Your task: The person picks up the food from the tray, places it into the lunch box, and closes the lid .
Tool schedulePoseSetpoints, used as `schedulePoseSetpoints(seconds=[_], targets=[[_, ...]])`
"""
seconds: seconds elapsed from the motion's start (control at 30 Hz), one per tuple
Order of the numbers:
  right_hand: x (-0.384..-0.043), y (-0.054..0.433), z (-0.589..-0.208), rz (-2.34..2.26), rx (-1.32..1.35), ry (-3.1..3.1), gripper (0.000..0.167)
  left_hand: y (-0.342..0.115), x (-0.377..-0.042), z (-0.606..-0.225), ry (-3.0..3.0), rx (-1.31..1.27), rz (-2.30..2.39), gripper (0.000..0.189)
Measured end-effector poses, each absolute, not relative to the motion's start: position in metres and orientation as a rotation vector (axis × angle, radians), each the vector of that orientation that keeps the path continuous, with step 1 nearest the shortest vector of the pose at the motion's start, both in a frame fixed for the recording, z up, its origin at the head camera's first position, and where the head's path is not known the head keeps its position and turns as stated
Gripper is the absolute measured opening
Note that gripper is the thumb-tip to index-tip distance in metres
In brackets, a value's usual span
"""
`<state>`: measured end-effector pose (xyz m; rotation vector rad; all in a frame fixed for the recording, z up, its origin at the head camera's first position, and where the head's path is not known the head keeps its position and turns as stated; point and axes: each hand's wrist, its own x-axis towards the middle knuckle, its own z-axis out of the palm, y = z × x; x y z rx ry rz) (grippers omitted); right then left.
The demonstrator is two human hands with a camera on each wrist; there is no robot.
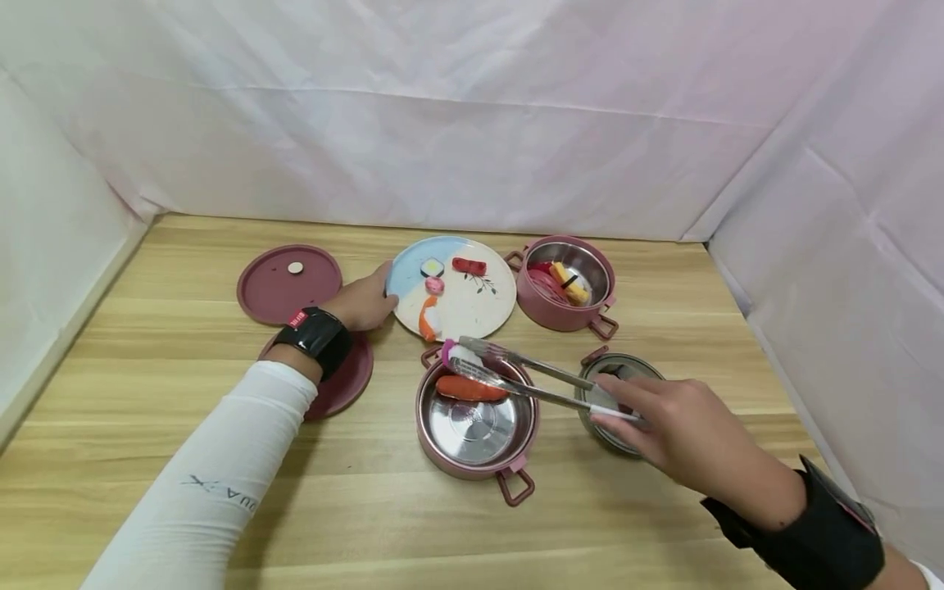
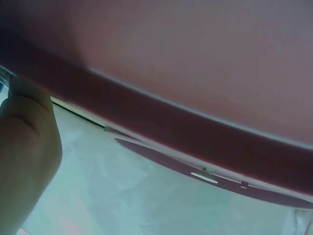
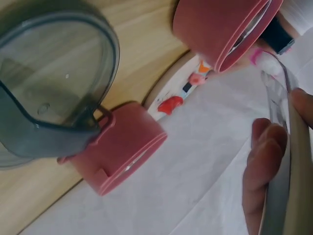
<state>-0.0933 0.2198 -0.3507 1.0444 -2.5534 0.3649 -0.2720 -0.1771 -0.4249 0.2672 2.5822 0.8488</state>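
Observation:
My left hand (image 1: 363, 301) holds the left rim of a round blue-and-cream plate (image 1: 479, 307). On the plate lie a rolled sushi toy (image 1: 432, 267), a red piece (image 1: 469, 266), a pink piece (image 1: 434, 285) and an orange-and-white sushi toy (image 1: 428, 319). My right hand (image 1: 686, 426) grips metal tongs (image 1: 546, 396). Between the tong tips is a white piece with a magenta end (image 3: 268, 63), over the far rim of the nearer pink pot (image 1: 472, 471). An orange-red, carrot-like piece (image 1: 472, 388) lies inside that pot.
A second pink pot (image 1: 553, 315) with yellow and red pieces stands right of the plate. A glass lid (image 1: 612, 442) lies below my right hand. Two maroon lids (image 1: 283, 287) lie at left, one partly under my left wrist. White cloth (image 1: 442, 164) encloses the table.

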Motion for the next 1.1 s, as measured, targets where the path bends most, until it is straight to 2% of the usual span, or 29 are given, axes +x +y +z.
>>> schedulePoseSetpoints(seconds=[0.2, 0.4, 1.1], targets=[[-0.085, 0.219, -0.357, 0.313, 1.067, -2.676, 0.037, -0.175, -0.274, -0.428, 2.578, 0.263, 0.864, 0.073], [-0.084, 0.213, -0.356, 0.262, 1.102, -2.799, 0.032, -0.175, -0.274, -0.428, 2.570, 0.258, 0.878, 0.073], [-0.094, 0.204, -0.358, 0.150, 1.196, -2.769, 0.032, -0.177, -0.273, -0.427, 2.589, 0.246, 0.850, 0.073]])
